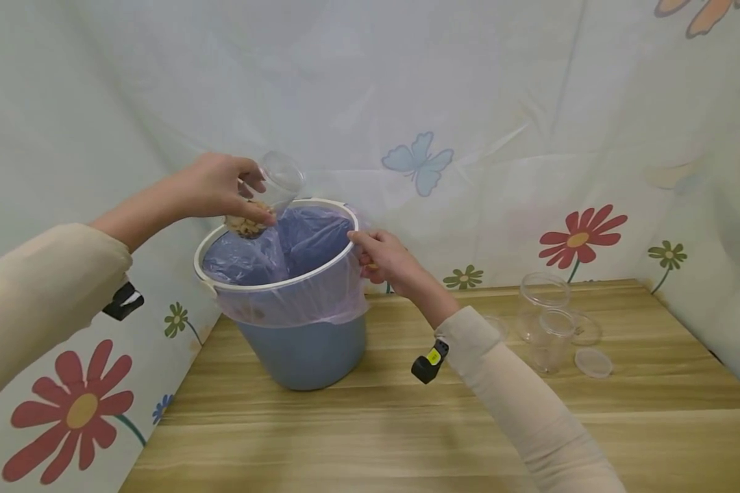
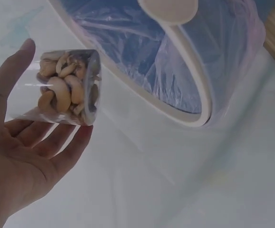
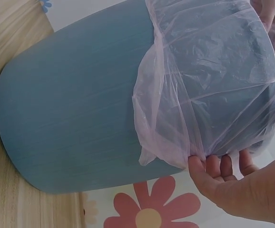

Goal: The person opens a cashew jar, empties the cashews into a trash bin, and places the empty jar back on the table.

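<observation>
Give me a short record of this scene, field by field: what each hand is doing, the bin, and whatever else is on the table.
left hand: holds a clear cup of cashews tilted over the bin
right hand: grips the bin's rim
bin: blue, white rim, lined with a thin plastic bag
table: wooden; bin stands on it
also there: empty clear containers and lids, right of the bin

The wooden table (image 1: 407, 438) carries a blue bucket (image 1: 302, 352) at the far left. Clear plastic containers (image 1: 549, 329) and a lid (image 1: 594, 362) lie at the far right.
</observation>
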Demonstrator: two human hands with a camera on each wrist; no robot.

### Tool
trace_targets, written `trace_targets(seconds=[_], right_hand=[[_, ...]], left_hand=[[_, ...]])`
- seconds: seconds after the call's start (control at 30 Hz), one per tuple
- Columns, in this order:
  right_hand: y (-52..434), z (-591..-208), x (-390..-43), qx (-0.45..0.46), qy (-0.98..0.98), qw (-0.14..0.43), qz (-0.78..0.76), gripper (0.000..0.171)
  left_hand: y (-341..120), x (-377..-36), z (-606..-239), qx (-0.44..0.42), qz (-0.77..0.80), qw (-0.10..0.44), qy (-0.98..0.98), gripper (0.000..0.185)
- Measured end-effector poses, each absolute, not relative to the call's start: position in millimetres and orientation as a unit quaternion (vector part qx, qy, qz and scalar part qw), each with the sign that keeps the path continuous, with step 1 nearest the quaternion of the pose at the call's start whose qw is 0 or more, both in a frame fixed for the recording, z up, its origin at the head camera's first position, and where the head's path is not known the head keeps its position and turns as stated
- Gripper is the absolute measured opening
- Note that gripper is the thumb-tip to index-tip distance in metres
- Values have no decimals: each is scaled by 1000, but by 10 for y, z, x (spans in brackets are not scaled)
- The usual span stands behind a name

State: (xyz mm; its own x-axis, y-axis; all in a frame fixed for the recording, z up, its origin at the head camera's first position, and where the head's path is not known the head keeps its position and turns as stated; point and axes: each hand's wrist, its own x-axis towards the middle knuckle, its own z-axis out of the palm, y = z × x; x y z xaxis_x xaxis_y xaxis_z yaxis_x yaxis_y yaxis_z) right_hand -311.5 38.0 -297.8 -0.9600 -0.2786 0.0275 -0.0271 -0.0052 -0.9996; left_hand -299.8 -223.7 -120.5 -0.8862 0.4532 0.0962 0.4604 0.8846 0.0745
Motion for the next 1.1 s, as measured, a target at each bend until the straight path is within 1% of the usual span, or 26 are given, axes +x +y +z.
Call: trace_targets(seconds=[0.13, 0.33, 0.43, 0.53, 0.67, 0.83, 1.1], right_hand=[[378, -2969, -3121, -115, 689, 93, -709, 38], [375, -2947, -3111, -115, 689, 104, -708, 46], [377, -2933, -3090, -102, 692, 115, -705, 47], [386, -2909, -3078, -102, 695, 128, -700, 42], [408, -2874, -3079, -109, 699, 135, -694, 44], [429, -2862, -3086, -115, 684, 143, -706, 39], [431, -2879, -3082, -113, 671, 140, -719, 36]], left_hand=[[-2223, -3030, -1152, -245, 5, 16, -969, 82], [-2159, -3073, -1062, -255, 51, -12, -966, 89], [-2119, -3097, -1031, -256, 61, -23, -965, 89], [-2080, -3112, -999, -255, 67, -28, -964, 89], [-2029, -3129, -958, -256, 80, -30, -963, 89], [-1977, -3164, -914, -260, 103, -33, -959, 88], [-1898, -3193, -933, -264, 136, -45, -954, 78]])
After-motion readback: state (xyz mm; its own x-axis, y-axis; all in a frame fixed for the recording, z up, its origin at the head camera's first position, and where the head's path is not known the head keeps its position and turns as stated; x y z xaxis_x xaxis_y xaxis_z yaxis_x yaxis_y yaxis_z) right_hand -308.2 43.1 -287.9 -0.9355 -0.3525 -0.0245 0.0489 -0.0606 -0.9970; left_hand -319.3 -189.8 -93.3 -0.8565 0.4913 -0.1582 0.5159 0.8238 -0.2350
